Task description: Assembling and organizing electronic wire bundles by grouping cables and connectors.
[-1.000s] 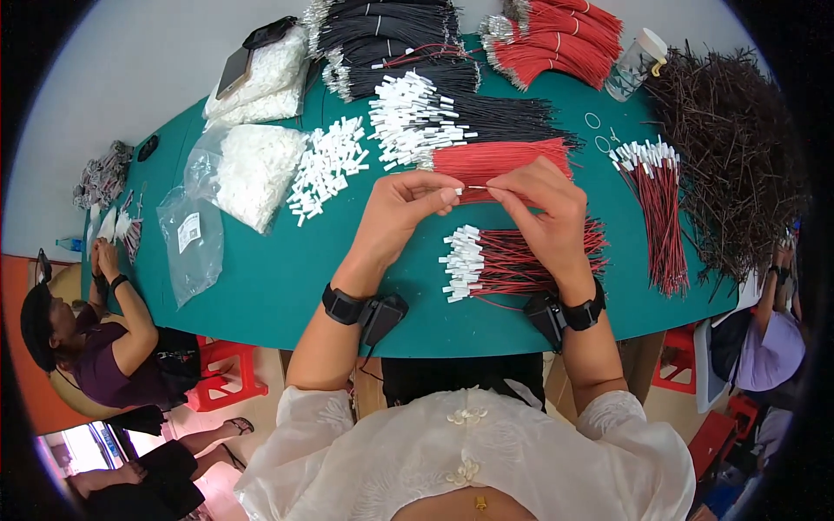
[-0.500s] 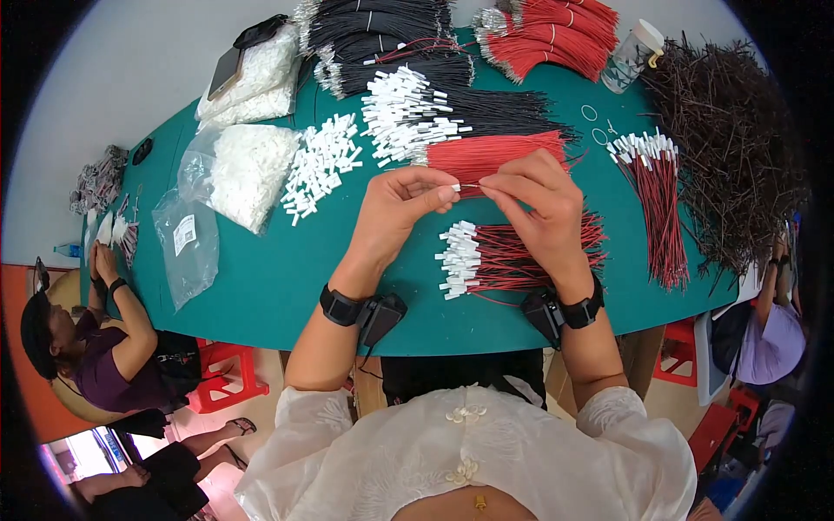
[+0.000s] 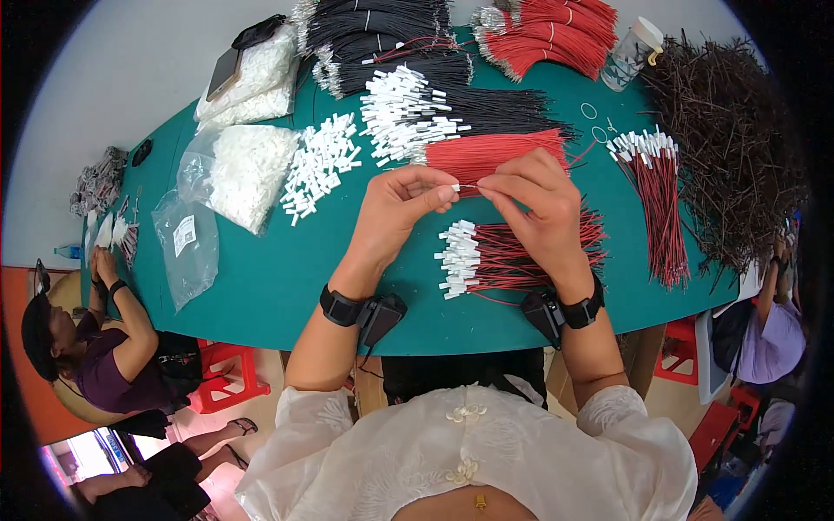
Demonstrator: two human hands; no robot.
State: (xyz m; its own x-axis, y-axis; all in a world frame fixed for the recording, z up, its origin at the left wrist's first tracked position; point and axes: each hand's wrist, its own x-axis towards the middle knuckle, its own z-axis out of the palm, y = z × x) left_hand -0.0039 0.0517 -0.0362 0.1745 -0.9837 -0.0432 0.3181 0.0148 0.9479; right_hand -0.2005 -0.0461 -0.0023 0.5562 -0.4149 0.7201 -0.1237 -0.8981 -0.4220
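Observation:
Between the finger and thumb of my left hand [image 3: 408,195] is a small white connector housing [image 3: 455,187]. My right hand [image 3: 539,195] pinches a thin wire [image 3: 470,186] just to the right of it, and the wire runs to the housing. How deep it sits inside is too small to tell. Past my fingertips lies a bundle of red wires [image 3: 495,153], and behind it black wires [image 3: 508,111] with white housings [image 3: 404,108] on their left ends. Under my right wrist rests a pile of red and black wires [image 3: 521,252] with white housings.
Loose white housings [image 3: 320,167] and a filled plastic bag [image 3: 252,169] lie left on the green table [image 3: 287,286]. Wire bundles [image 3: 547,39] and a bottle [image 3: 630,56] stand at the back. A heap of dark wires [image 3: 725,148] fills the right. Co-workers [image 3: 113,347] sit at both sides.
My right fingers have shifted very slightly left and up along the wire. A red wire tail beyond my right hand now reaches farther up and right. My left hand stays put.

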